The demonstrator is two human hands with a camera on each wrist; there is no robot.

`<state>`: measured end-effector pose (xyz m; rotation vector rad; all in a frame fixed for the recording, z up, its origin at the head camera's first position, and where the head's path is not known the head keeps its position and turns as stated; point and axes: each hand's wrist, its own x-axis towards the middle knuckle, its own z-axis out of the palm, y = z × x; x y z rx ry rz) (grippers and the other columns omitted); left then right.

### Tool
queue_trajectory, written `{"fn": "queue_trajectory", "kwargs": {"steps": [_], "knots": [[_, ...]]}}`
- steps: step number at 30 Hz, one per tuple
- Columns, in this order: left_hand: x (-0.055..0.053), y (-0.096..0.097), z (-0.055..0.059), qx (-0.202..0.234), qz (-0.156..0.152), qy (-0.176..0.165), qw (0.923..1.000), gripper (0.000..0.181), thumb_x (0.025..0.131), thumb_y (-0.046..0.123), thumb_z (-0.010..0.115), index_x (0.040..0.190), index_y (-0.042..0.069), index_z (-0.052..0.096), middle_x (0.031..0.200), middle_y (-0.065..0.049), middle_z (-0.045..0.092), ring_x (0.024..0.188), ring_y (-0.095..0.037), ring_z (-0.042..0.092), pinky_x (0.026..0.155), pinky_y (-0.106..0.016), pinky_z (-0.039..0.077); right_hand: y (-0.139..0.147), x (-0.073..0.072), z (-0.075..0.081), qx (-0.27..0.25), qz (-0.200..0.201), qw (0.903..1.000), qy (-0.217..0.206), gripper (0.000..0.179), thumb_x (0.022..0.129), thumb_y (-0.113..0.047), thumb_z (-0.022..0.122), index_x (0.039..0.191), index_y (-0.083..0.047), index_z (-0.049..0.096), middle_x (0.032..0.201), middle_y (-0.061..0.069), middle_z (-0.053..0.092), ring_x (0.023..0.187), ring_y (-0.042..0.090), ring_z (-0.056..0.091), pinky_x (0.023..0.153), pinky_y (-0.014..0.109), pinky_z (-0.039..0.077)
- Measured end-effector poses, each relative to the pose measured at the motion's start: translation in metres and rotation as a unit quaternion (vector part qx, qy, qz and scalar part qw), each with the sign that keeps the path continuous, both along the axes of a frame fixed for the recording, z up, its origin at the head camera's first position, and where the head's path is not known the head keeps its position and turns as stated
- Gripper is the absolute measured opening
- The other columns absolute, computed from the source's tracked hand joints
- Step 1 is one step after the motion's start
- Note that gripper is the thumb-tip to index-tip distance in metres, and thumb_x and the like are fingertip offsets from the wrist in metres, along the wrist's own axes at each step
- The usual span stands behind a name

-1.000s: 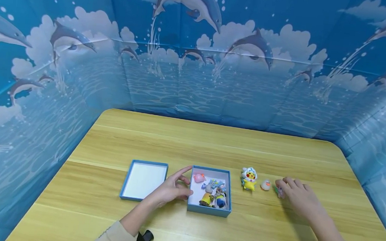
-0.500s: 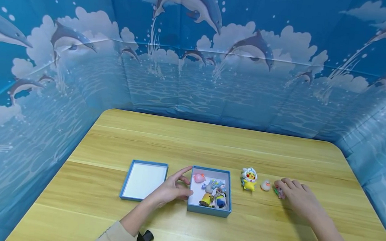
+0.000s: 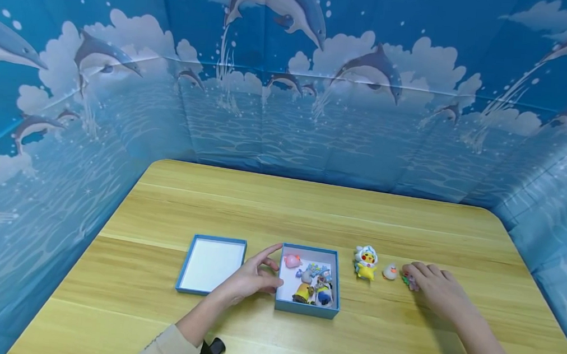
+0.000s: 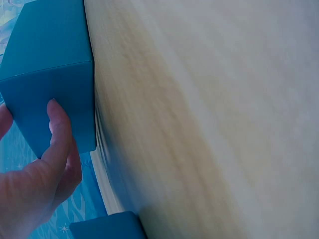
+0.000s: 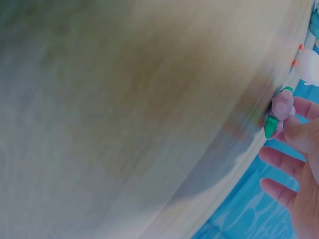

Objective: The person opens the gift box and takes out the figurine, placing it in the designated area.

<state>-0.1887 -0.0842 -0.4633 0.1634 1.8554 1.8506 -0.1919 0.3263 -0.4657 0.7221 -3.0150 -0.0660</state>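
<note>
While the right hand (image 3: pixel 439 290) pinches a pink toy (image 5: pixel 281 105), two fingers (image 5: pixel 281 161) splay.

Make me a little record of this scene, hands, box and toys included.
Surface: yellow wood-grain table
Left hand: touching the left wall of an open square blue box
Right hand: pinching a small pink-and-green toy
Box contents: round pink toy, yellow-and-brown figure, other small toys, overlapping
Left of box: shallow square blue lid, white inside facing up
Right of box: yellow figure in a white hood, then small white duck with orange beak
Backdrop: blue dolphin-print cloth
</note>
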Motion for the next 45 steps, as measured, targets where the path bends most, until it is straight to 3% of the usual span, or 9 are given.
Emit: {"fn": "queue_trajectory", "kwargs": {"steps": [15, 20, 22, 25, 45], "knots": [[-0.0011, -0.0003, -0.0014, -0.001, 0.0, -0.001, 1.0, 0.08, 0.078, -0.002, 0.067, 0.144, 0.02, 0.028, 0.114, -0.02, 0.043, 0.077, -0.018, 0.06, 0.078, -0.04, 0.055, 0.0002, -0.0012, 0.0014, -0.007, -0.01, 0.9998, -0.016, 0.046, 0.082, 0.018, 0.048, 0.119, -0.01, 0.052, 0.114, 0.017, 0.051, 0.103, 0.041, 0.05, 0.082, 0.059, 0.043], [-0.0007, -0.0005, 0.0001, -0.002, -0.001, 0.0, 1.0, 0.08, 0.077, -0.001, 0.067, 0.144, 0.02, 0.028, 0.114, -0.021, 0.042, 0.078, -0.019, 0.06, 0.078, -0.04, 0.055, 0.0, -0.0016, 0.0022, -0.021, -0.022, 0.999, -0.033, 0.03, 0.09, -0.009, 0.055, 0.12, -0.01, 0.053, 0.116, 0.017, 0.052, 0.105, 0.041, 0.049, 0.084, 0.06, 0.04], [-0.0007, -0.0007, -0.0001, -0.002, -0.001, 0.001, 1.0, 0.08, 0.077, -0.002, 0.067, 0.144, 0.02, 0.028, 0.114, -0.021, 0.042, 0.078, -0.019, 0.06, 0.078, -0.04, 0.055, 0.0002, -0.0019, 0.0019, -0.028, -0.03, 0.9982, -0.043, 0.033, 0.09, -0.022, 0.057, 0.121, -0.009, 0.053, 0.117, 0.017, 0.051, 0.107, 0.042, 0.048, 0.086, 0.061, 0.039], [-0.0003, -0.0007, 0.0006, -0.002, -0.001, 0.001, 1.0, 0.081, 0.077, -0.002, 0.067, 0.144, 0.02, 0.027, 0.115, -0.021, 0.042, 0.078, -0.019, 0.06, 0.078, -0.041, 0.055, 0.0004, -0.0025, 0.001, -0.031, -0.037, 0.9975, -0.051, 0.038, 0.089, -0.028, 0.058, 0.122, -0.009, 0.053, 0.118, 0.017, 0.051, 0.107, 0.041, 0.047, 0.087, 0.062, 0.038], [-0.0005, -0.0009, -0.0024, 0.002, -0.004, 0.001, 1.0, 0.079, 0.078, -0.001, 0.066, 0.143, 0.021, 0.03, 0.114, -0.022, 0.042, 0.077, -0.017, 0.06, 0.078, -0.038, 0.055, 0.0034, -0.0023, -0.0008, -0.043, -0.024, 0.9983, -0.03, 0.032, 0.089, -0.016, 0.058, 0.119, -0.005, 0.054, 0.113, 0.015, 0.054, 0.106, 0.038, 0.049, 0.085, 0.06, 0.04]]}}
